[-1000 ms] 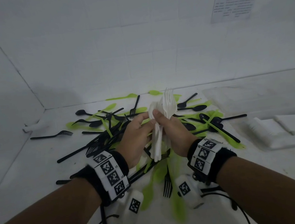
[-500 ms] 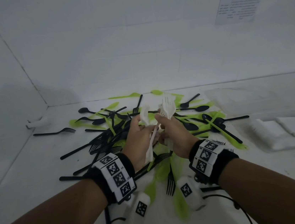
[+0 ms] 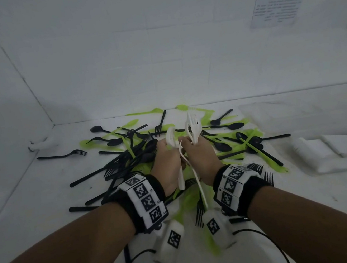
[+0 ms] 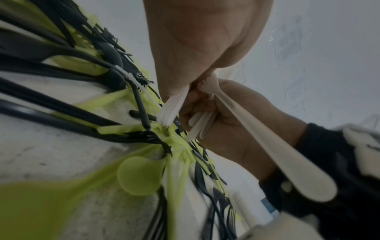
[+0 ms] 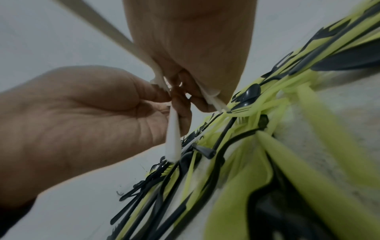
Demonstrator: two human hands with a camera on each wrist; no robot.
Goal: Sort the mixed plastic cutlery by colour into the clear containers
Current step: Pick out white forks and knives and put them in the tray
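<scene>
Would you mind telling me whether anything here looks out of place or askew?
Yes: the black and green cutlery lies in a tangled, crisscrossed heap on the table, unsorted. Both hands hold white cutlery splayed at odd angles.

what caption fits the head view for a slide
Both hands, left hand and right hand, grip white cutlery above a black and green cutlery pile.
</scene>
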